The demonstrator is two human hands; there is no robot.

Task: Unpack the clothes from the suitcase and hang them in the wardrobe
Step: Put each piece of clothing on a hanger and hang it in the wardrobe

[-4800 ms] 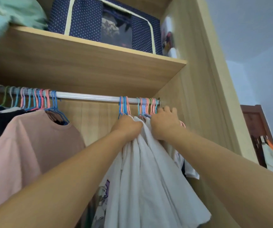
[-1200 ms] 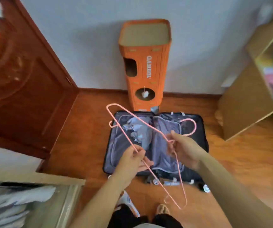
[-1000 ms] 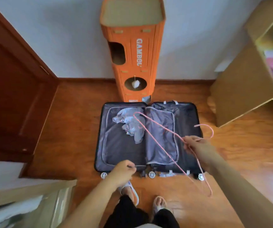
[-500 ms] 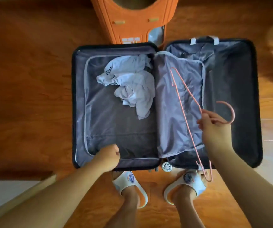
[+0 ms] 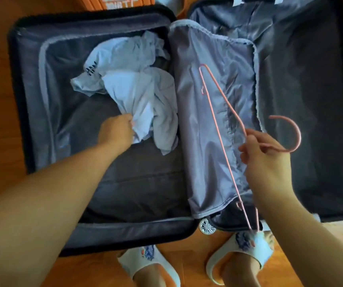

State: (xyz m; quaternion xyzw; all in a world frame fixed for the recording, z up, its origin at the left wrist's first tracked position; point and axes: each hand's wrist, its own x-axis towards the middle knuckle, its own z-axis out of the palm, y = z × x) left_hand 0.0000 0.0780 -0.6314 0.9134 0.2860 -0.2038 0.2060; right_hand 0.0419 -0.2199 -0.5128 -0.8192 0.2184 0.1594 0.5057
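The crumpled white garment lies in the left half of the open suitcase, toward its far edge, and is gripped by the left hand. The pink hanger is pinched at its neck by the right hand over the right half.

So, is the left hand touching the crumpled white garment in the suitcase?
Touching. The head view shows the left hand with fingers curled into the edge of the white garment, no gap between them.

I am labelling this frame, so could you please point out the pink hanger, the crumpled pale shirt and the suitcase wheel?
pink hanger (image 5: 216, 119): head view, on its long straight bar.
crumpled pale shirt (image 5: 125, 85): head view, on the middle of the bunched cloth.
suitcase wheel (image 5: 207, 225): head view, on the wheel's hub.
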